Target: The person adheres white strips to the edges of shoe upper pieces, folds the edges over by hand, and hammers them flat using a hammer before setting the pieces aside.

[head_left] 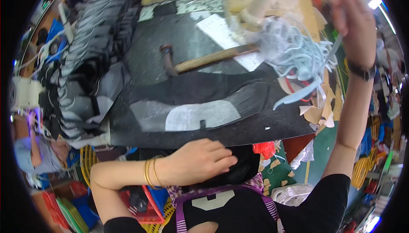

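Observation:
A curved dark grey cut piece (pixel 251 98) with a lighter grey panel (pixel 204 115) and a small black notch mark lies flat on the black work surface, near its front edge. My left hand (pixel 202 160) is just in front of that edge, fingers curled together; whatever may be in them is hidden. My right hand (pixel 351 13) is raised at the far right, smeared by motion, so its grip is unclear. Below it a tangle of pale blue strips (pixel 300 58) spreads over the surface, and one strip end reaches up toward its wrist.
A hammer (pixel 208 60) with a wooden handle lies behind the piece, by a paper sheet (pixel 226 39). Stacked grey and black pieces (pixel 85 54) line the left side. A plastic-wrapped cone (pixel 257 9) stands at the back. Beige scraps (pixel 319 111) lie at the right edge.

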Motion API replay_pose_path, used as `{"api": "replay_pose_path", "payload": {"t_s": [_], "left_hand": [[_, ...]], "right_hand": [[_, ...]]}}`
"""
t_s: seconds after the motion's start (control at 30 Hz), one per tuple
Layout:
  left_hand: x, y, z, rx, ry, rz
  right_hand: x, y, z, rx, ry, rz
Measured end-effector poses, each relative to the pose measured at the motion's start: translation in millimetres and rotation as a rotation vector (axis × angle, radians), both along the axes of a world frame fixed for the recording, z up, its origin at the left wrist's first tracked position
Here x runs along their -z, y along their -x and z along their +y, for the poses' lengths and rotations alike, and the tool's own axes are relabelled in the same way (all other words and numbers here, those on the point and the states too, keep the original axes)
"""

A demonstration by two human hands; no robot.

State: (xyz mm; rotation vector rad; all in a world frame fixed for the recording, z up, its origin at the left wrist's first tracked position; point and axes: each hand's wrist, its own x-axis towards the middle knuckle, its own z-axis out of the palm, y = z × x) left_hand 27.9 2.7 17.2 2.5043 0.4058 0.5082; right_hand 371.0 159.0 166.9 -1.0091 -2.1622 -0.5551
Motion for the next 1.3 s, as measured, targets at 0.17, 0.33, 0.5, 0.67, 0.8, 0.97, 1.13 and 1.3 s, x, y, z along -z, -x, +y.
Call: {"api": "replay_pose_path", "payload": {"t_s": [0.17, 0.33, 0.5, 0.67, 0.8, 0.97, 1.13, 1.3], "left_hand": [[-9, 0, 52, -0.436, 0.513, -0.336], [-22, -52, 126, -0.471, 0.636, -0.705], [-37, -65, 148, -0.262, 1.018, -0.709], [-33, -21, 151, -0.418, 0.845, -0.987], [-50, 16, 143, -0.491, 0.851, -1.008], [-35, -33, 86, -0.186, 0.911, -0.653], [17, 37, -7, -0.232, -0.098, -0.095], [33, 84, -6, -0.73, -0.532, 0.312]], "right_hand": [[31, 102, 0, -0.353, 0.927, 0.655], [71, 133, 6, -0.53, 1.015, 0.683], [65, 125, -3, -0.397, 0.967, 0.732], [72, 74, -15, 0.287, 1.237, -0.114], [85, 14, -8, 0.088, 0.524, -0.353], [38, 132, -60, -0.277, 1.214, 0.47], [42, 160, -66, -0.34, 1.568, 0.303], [56, 194, -70, -0.254, 2.106, 0.111]]}}
